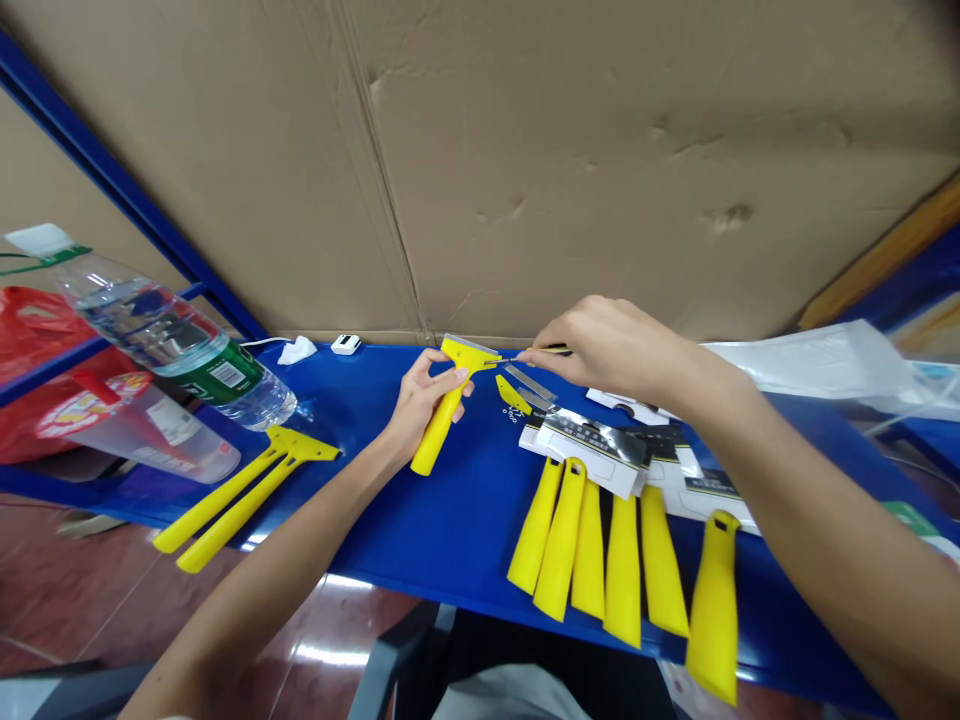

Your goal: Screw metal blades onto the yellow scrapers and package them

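Note:
My left hand [431,392] is closed around the neck of a yellow scraper [442,422], whose wide head with a metal edge points away from me. My right hand [589,338] pinches a slim screwdriver [514,359], its thin shaft reaching the right end of the scraper's head. Just right of the scraper lie a loose yellow blade cover [513,395], clear blade strips [531,383] and several tiny rings or screws [511,414]. Two more yellow scrapers [259,490] rest together left of my left forearm.
Several yellow handles [622,570] stick out over the blue table's [435,540] front edge, below printed packages [592,448]. A water bottle [180,330], a plastic cup [161,435] and a red bag [37,370] are at left. A cardboard wall [525,180] stands behind; clear plastic bags [817,362] lie at right.

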`<state>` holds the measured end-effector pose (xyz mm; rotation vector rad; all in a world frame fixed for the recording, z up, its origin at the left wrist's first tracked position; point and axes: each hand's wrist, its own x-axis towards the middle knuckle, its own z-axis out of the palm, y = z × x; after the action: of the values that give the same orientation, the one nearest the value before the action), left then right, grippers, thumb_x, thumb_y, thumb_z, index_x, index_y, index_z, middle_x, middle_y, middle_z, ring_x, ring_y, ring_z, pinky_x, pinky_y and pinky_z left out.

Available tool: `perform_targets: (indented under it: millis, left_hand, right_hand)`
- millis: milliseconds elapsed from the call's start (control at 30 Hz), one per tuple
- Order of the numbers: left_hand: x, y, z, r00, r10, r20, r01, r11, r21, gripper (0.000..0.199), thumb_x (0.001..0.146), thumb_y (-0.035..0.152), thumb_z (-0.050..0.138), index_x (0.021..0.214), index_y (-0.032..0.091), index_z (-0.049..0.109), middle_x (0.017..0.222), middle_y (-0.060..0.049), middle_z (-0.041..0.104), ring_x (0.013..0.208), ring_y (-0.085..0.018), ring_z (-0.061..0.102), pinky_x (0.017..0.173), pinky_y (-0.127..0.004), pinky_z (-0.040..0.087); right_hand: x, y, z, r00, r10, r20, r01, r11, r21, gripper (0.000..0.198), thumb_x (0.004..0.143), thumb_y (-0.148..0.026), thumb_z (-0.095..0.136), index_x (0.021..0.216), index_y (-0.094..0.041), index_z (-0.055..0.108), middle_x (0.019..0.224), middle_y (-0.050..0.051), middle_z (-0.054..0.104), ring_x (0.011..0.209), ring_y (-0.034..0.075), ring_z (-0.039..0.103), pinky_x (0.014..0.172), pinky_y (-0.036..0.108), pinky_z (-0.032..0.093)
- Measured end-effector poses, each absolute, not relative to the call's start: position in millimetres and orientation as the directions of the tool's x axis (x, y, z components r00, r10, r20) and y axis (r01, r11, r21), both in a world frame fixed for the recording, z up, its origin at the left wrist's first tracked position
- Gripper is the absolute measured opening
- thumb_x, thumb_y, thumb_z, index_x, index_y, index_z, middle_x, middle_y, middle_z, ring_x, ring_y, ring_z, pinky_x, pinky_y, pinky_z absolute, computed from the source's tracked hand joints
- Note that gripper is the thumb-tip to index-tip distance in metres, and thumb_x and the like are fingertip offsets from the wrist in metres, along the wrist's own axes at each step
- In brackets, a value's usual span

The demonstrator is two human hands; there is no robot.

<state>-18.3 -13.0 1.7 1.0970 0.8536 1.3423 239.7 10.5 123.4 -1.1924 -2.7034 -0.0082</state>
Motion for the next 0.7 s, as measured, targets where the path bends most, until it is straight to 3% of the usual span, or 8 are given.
perform_targets:
  millis: [67, 167, 300, 400, 500, 600, 700]
  left_hand:
    - [-18.5, -12.2, -1.1, 0.098, 0.989, 0.112, -0.299, -0.078, 0.951, 0.051, 0.082, 0.035, 0.090, 0.107, 0.026, 0.047, 0.079, 0.002, 0.070, 0.057, -0.013, 0.064, 0.044, -0.020, 0.048]
    - [-18.0, -11.0, -4.7, 0.113, 0.988, 0.104, -0.294, -0.067, 0.953, 0.049, 0.083, 0.034, 0.089, 0.108, 0.025, 0.047, 0.081, 0.001, 0.072, 0.055, -0.012, 0.063, 0.044, -0.020, 0.047]
    - [-16.6, -11.0, -5.5, 0.105, 0.990, 0.099, -0.303, -0.063, 0.951, 0.050, 0.082, 0.034, 0.089, 0.107, 0.025, 0.047, 0.082, 0.000, 0.072, 0.058, -0.013, 0.065, 0.044, -0.020, 0.046]
    - [-15.5, -12.1, -4.5, 0.108, 0.990, 0.091, -0.297, -0.055, 0.953, 0.052, 0.080, 0.034, 0.090, 0.107, 0.025, 0.046, 0.080, 0.001, 0.072, 0.056, -0.013, 0.064, 0.043, -0.019, 0.046]
    - [-14.7, -12.6, -4.6, 0.123, 0.990, 0.071, -0.284, -0.034, 0.958, 0.053, 0.081, 0.035, 0.091, 0.108, 0.025, 0.046, 0.078, 0.002, 0.071, 0.050, -0.011, 0.060, 0.043, -0.020, 0.046]
    - [-14.7, -11.7, -5.7, 0.110, 0.991, 0.073, -0.299, -0.037, 0.953, 0.052, 0.080, 0.034, 0.091, 0.107, 0.025, 0.048, 0.078, 0.001, 0.071, 0.053, -0.012, 0.062, 0.043, -0.020, 0.046]
    - [-15.6, -10.4, -6.0, 0.088, 0.993, 0.077, -0.333, -0.043, 0.942, 0.053, 0.078, 0.032, 0.093, 0.107, 0.025, 0.049, 0.084, -0.001, 0.072, 0.060, -0.014, 0.066, 0.043, -0.020, 0.047]
  right_hand:
    - [240.7, 12.6, 121.1, -0.650, 0.743, 0.161, 0.740, 0.666, -0.091, 0.040, 0.107, -0.046, 0.053, 0.093, -0.021, 0.079, 0.084, 0.012, 0.077, 0.074, 0.024, 0.066, 0.063, 0.035, 0.034]
    - [243.3, 17.1, 118.0, -0.677, 0.714, 0.180, 0.703, 0.699, -0.128, 0.028, 0.094, -0.044, 0.073, 0.109, -0.020, 0.075, 0.101, 0.011, 0.079, 0.083, 0.026, 0.068, 0.063, 0.033, 0.036]
    - [244.1, 15.5, 121.5, -0.692, 0.696, 0.192, 0.683, 0.717, -0.140, 0.011, 0.092, -0.029, 0.070, 0.098, -0.020, 0.072, 0.095, 0.008, 0.077, 0.077, 0.022, 0.064, 0.062, 0.032, 0.033]
    - [242.1, 10.1, 126.8, -0.671, 0.722, 0.172, 0.717, 0.690, -0.097, 0.019, 0.098, -0.032, 0.063, 0.088, -0.021, 0.076, 0.085, 0.008, 0.076, 0.071, 0.021, 0.063, 0.062, 0.034, 0.032]
    - [240.9, 8.2, 128.1, -0.649, 0.745, 0.154, 0.748, 0.662, -0.053, 0.028, 0.102, -0.040, 0.059, 0.092, -0.022, 0.079, 0.086, 0.010, 0.077, 0.073, 0.024, 0.064, 0.063, 0.034, 0.032]
    - [241.9, 10.9, 125.2, -0.662, 0.735, 0.149, 0.736, 0.675, -0.060, 0.023, 0.097, -0.042, 0.067, 0.102, -0.022, 0.077, 0.093, 0.010, 0.078, 0.079, 0.026, 0.067, 0.063, 0.034, 0.034]
    - [243.3, 13.1, 123.4, -0.710, 0.684, 0.165, 0.680, 0.727, -0.089, 0.019, 0.092, -0.033, 0.070, 0.105, -0.021, 0.075, 0.104, 0.010, 0.079, 0.087, 0.026, 0.068, 0.065, 0.033, 0.037]
